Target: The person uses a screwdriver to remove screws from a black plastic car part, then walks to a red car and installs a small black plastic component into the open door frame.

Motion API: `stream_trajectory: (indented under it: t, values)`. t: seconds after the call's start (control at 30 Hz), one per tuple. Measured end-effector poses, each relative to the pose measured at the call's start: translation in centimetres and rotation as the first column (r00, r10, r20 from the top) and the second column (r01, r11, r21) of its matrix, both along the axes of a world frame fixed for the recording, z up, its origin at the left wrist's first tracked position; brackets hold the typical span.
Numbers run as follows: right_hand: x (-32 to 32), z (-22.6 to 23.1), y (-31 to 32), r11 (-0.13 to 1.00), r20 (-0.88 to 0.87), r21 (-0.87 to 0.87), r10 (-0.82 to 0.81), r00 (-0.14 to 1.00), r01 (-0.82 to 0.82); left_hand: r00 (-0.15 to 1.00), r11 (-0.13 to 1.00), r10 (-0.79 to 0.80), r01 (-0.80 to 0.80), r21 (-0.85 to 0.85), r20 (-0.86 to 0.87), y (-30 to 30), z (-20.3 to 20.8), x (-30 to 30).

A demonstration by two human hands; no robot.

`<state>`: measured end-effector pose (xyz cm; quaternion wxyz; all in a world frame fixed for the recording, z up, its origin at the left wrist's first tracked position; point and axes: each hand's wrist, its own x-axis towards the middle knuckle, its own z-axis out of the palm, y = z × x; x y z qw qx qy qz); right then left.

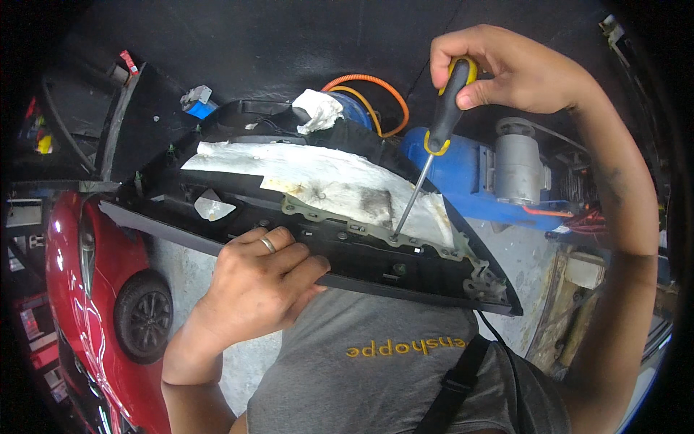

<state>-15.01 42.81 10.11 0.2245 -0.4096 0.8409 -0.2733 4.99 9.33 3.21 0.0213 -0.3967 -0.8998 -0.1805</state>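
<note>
A black plastic car trim panel [354,278] lies across in front of me, its inner side up. White padding [303,163] covers much of it, and a metal bracket [325,217] with several screws runs along it. My left hand [264,278], a ring on one finger, grips the panel's near edge with the fingers curled over it. My right hand [499,69] is closed round the black and yellow handle of a screwdriver [447,108]. The screwdriver slants down, and its tip meets a screw [394,237] on the bracket.
Behind the panel on the right stands a blue air compressor [448,159] with a grey motor [517,170]. An orange hose [394,101] loops at the back. A red car [101,289] is parked at the left. A wooden frame [553,296] stands at the right.
</note>
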Motion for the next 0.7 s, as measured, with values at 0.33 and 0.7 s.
stream_trajectory:
  t: [0.33, 0.7]
  values:
    - [1.0, -1.1, -0.3, 0.966, -0.184, 0.185, -0.146, 0.972, 0.18, 1.0, 1.0, -0.007, 0.008, -0.026, 0.018, 0.1, 0.6, 0.0]
    - [-0.2, -0.6, -0.3, 0.986, 0.032, 0.142, -0.097, 0.995, 0.091, 1.0, 1.0, -0.002, 0.002, 0.012, 0.016, 0.3, 0.2, -0.2]
